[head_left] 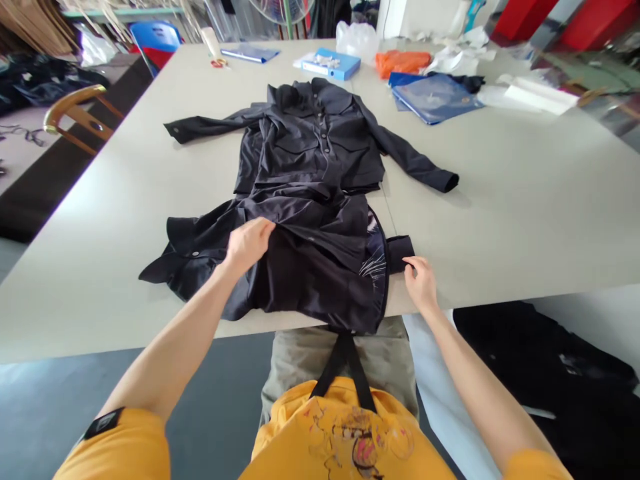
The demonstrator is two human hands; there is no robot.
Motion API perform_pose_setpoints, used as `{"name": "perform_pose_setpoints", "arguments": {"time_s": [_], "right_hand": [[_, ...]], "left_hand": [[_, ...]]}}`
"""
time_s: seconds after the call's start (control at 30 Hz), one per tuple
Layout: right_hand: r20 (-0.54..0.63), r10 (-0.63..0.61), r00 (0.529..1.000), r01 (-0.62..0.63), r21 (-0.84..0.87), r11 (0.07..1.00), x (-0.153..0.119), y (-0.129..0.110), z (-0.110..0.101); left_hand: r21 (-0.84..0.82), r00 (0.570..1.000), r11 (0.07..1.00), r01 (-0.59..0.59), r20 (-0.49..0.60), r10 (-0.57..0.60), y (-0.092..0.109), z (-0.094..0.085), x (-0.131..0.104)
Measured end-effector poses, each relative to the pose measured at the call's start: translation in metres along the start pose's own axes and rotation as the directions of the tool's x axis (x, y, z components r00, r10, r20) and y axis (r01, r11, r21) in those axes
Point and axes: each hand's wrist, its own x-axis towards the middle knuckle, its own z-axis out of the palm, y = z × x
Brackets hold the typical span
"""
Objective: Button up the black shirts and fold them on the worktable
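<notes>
A black jacket (pixel 320 287) lies sideways along the table's near edge, its collar to the left and its hem to the right. Patterned lining (pixel 375 250) shows along the hem. My left hand (pixel 250 243) is closed on the jacket's front edge, lifting it a little. Beside the hem, my right hand (pixel 419 280) has thumb and forefinger at the cuff (pixel 400 252) that sticks out there; whether they pinch it is hard to make out. Just beyond, a second black jacket (pixel 320 137) is spread front up, buttoned, with both sleeves out.
The pale table (pixel 525 220) carries a blue box (pixel 331 65), an orange plastic bag (pixel 401 63), blue folders (pixel 435 97) and red-handled scissors (pixel 219 63) at its far side. A wooden chair (pixel 75 117) stands to the left. Dark cloth (pixel 545 373) lies below on the right.
</notes>
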Motion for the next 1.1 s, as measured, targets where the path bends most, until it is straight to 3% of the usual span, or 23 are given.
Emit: {"name": "perform_pose_setpoints", "arguments": {"time_s": [0.1, 0.2, 0.23, 0.27, 0.3, 0.33, 0.4, 0.43, 0.47, 0.53, 0.6, 0.67, 0.73, 0.8, 0.83, 0.87, 0.9, 0.97, 1.0, 1.03, 1.07, 1.1], "right_hand": [[0.03, 0.004, 1.0, -0.003, -0.049, 0.999, 0.006, 0.013, -0.004], [0.1, 0.067, 0.993, -0.065, -0.021, 0.998, 0.021, 0.016, 0.007], [0.103, 0.141, 0.985, -0.143, 0.019, 0.99, 0.028, 0.015, 0.014], [0.106, 0.243, 0.964, -0.251, 0.074, 0.965, 0.035, 0.013, 0.02], [0.12, 0.35, 0.929, -0.364, 0.134, 0.922, 0.042, 0.01, 0.026], [0.15, 0.438, 0.886, -0.461, 0.186, 0.868, 0.049, 0.005, 0.031], [0.242, 0.526, 0.815, -0.576, 0.243, 0.78, 0.061, -0.008, 0.035], [0.288, 0.52, 0.804, -0.588, 0.258, 0.766, 0.064, -0.018, 0.033], [0.315, 0.486, 0.815, -0.568, 0.271, 0.777, 0.065, -0.028, 0.028], [0.304, 0.357, 0.883, -0.444, 0.296, 0.846, 0.059, -0.052, 0.008], [0.217, 0.154, 0.964, -0.213, 0.279, 0.936, 0.042, -0.075, -0.023], [0.099, -0.043, 0.994, 0.02, 0.223, 0.975, 0.015, -0.091, -0.056], [-0.02, -0.13, 0.991, 0.131, 0.157, 0.979, -0.018, -0.097, -0.083], [-0.028, -0.075, 0.997, 0.078, 0.13, 0.988, -0.052, -0.094, -0.096], [0.067, -0.021, 0.998, 0.012, 0.136, 0.991, -0.068, -0.09, -0.099], [0.254, 0.036, 0.967, -0.073, 0.137, 0.988, -0.082, -0.086, -0.099], [0.472, 0.081, 0.878, -0.158, 0.127, 0.979, -0.094, -0.082, -0.098], [0.817, 0.127, 0.563, -0.294, 0.054, 0.954, -0.111, -0.075, -0.096], [0.894, 0.147, 0.423, -0.342, 0.007, 0.94, -0.115, -0.071, -0.098], [0.93, 0.176, 0.324, -0.395, -0.036, 0.918, -0.117, -0.068, -0.1], [0.939, 0.212, 0.271, -0.458, -0.069, 0.886, -0.118, -0.064, -0.104], [0.934, 0.247, 0.257, -0.522, -0.081, 0.849, -0.116, -0.061, -0.109]], "left_hand": [[-0.034, 0.951, 0.974, 0.225, -0.209, -0.227, -0.031, -0.029, 0.019], [-0.171, 0.791, 0.85, 0.497, -0.312, -0.526, -0.054, -0.047, 0.03], [-0.199, 0.742, 0.809, 0.553, -0.324, -0.587, -0.054, -0.048, 0.03], [-0.204, 0.721, 0.795, 0.571, -0.337, -0.605, -0.049, -0.047, 0.029], [-0.188, 0.744, 0.819, 0.542, -0.345, -0.572, -0.038, -0.044, 0.025], [-0.158, 0.804, 0.872, 0.463, -0.34, -0.488, -0.021, -0.038, 0.019], [-0.123, 0.956, 0.978, 0.166, -0.225, -0.191, 0.021, -0.022, 0.004], [-0.155, 0.987, 0.987, 0.044, -0.146, -0.067, 0.045, -0.014, -0.005], [-0.213, 0.997, 0.976, -0.046, -0.067, 0.033, 0.068, -0.005, -0.013], [-0.327, 0.984, 0.934, -0.142, 0.053, 0.168, 0.105, 0.006, -0.024], [-0.374, 0.969, 0.908, -0.19, 0.078, 0.235, 0.122, 0.009, -0.022], [-0.347, 0.973, 0.913, -0.216, 0.006, 0.232, 0.116, 0.003, -0.006], [-0.284, 0.985, 0.944, -0.165, -0.088, 0.146, 0.092, -0.004, 0.018], [-0.195, 0.995, 0.98, -0.033, -0.095, 0.015, 0.061, -0.007, 0.041], [-0.133, 0.998, 0.991, 0.032, -0.043, -0.038, 0.047, -0.006, 0.048], [-0.074, 0.997, 0.994, 0.077, 0.027, -0.076, 0.036, -0.003, 0.051], [-0.022, 0.989, 0.995, 0.093, 0.113, -0.09, 0.028, 0.001, 0.049], [0.037, 0.951, 0.998, 0.041, 0.305, -0.05, 0.022, 0.012, 0.036], [0.038, 0.917, 0.999, -0.003, 0.398, -0.013, 0.022, 0.015, 0.027], [0.021, 0.867, 0.998, -0.052, 0.497, 0.034, 0.024, 0.017, 0.018], [-0.011, 0.783, 0.996, -0.09, 0.617, 0.077, 0.026, 0.015, 0.011], [-0.053, 0.663, 0.994, -0.1, 0.741, 0.106, 0.028, 0.011, 0.007]]}}
